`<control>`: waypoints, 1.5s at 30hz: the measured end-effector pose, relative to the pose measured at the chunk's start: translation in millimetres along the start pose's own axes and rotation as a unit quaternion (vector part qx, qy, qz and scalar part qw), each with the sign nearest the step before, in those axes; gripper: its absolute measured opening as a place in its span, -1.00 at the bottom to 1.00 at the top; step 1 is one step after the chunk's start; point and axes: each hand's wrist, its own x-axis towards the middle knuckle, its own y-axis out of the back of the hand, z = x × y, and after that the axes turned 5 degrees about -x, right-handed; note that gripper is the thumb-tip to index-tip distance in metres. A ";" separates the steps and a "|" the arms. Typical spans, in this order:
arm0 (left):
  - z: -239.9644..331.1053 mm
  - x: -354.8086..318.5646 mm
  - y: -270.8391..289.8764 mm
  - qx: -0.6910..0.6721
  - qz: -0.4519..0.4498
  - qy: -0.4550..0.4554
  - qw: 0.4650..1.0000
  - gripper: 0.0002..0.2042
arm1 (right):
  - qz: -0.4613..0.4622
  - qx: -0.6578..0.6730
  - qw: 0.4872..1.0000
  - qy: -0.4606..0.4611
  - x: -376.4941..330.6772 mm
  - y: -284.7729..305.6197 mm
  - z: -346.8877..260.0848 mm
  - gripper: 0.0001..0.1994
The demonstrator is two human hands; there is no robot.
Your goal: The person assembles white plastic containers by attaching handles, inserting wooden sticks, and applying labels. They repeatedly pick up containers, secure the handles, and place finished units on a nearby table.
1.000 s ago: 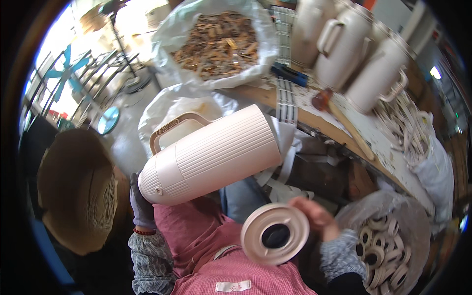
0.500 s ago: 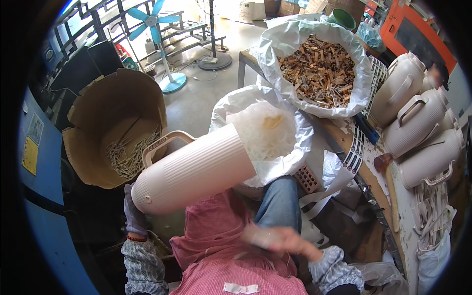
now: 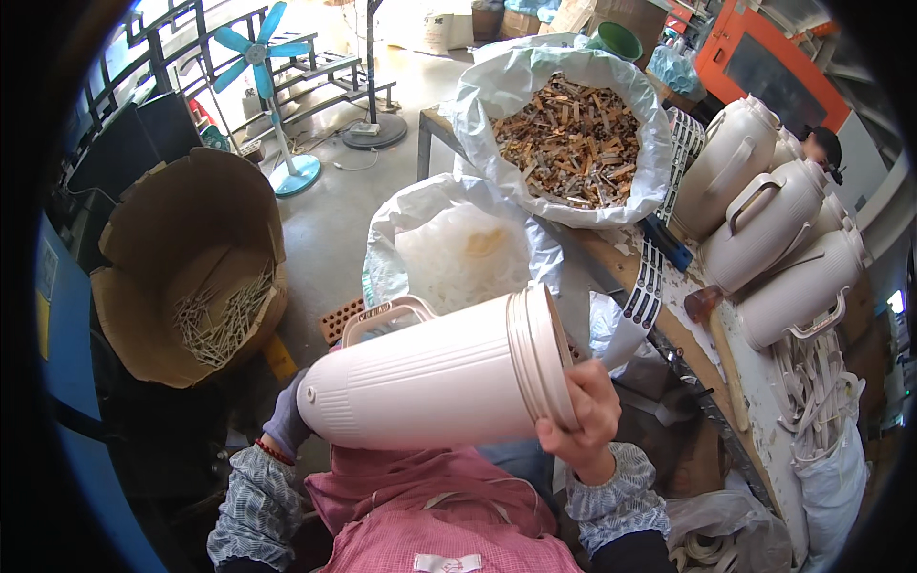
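On my right the bench (image 3: 769,444) slopes away toward the lower corner, apart from the work, which sits over the lap. There I have the pale pink ribbed jug (image 3: 430,382) on its side, its long axis running left to right across my body, the rounded end lower at the left and the other end slightly raised at the right. That right end carries a banded collar (image 3: 537,358), set crosswise to the axis; I can't make out whether it is fully seated. The handle (image 3: 382,311) stands off the far side of the jug, clear of both hands. My bare right hand (image 3: 585,420) is the nearer one to the collar and touches it: the fingers bend over its rim, thumb on the near side, closed on that edge. My gloved left hand (image 3: 288,420) is against the rounded end, opposite the collar along the axis; its fingers are mostly hidden behind the jug, so I can't tell how far they curl. Smallest, a round stud (image 3: 310,392) sits just beside that hand.
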 end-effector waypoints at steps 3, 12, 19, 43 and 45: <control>1.9 2.5 16.7 -0.096 0.091 0.005 0.991 -0.75 | 0.011 0.007 1.000 0.013 -8.4 2.5 4.0 -0.57; 189.7 15.1 70.4 0.139 0.044 -0.504 0.851 -0.79 | -0.499 0.324 0.548 -0.588 -140.2 -144.1 126.4 -0.56; 280.8 92.1 64.5 0.196 -0.171 -0.270 0.927 -0.47 | -0.243 0.202 0.881 -0.352 -99.1 -100.6 130.4 -0.70; 324.4 126.4 -20.6 0.052 -0.188 -0.418 0.887 -0.75 | 0.690 0.160 0.606 -0.362 -177.8 519.0 322.0 -0.78; 327.7 129.2 -25.1 0.050 -0.190 -0.423 0.885 -0.75 | 0.692 0.103 0.644 -0.309 -147.0 499.2 325.9 -0.79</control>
